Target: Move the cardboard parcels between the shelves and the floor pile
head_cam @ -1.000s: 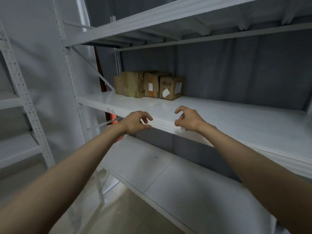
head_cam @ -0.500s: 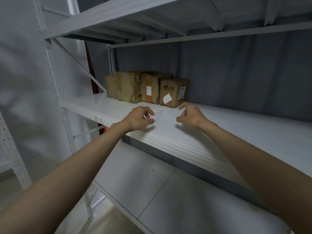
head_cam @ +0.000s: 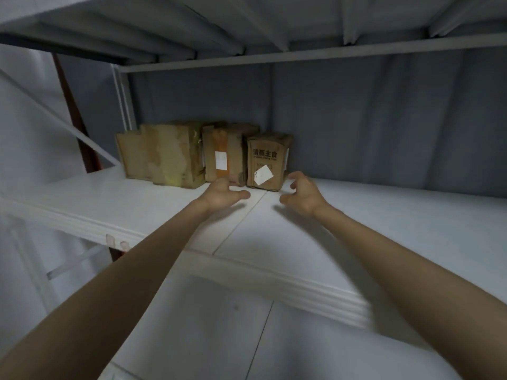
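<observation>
Three cardboard parcels stand in a row at the back of the white middle shelf (head_cam: 384,215). The widest, worn parcel (head_cam: 162,157) is on the left, a parcel with an orange tape strip (head_cam: 223,157) is in the middle, and a small printed parcel with a white sticker (head_cam: 267,163) is on the right. My left hand (head_cam: 223,194) hovers just in front of the middle parcel, fingers loosely spread, holding nothing. My right hand (head_cam: 303,194) hovers at the small parcel's right front corner, fingers curved and empty. Neither hand touches a parcel.
An upper shelf (head_cam: 247,28) hangs low overhead. A lower white shelf (head_cam: 233,338) runs beneath my forearms. A grey wall (head_cam: 384,119) closes the back. Metal uprights and a diagonal brace (head_cam: 68,127) stand at the left, beside a dark red post (head_cam: 74,113).
Both hands have reached from the shelf's front edge deep toward the parcels. The view has come closer to the shelf. Both hands stay empty.
</observation>
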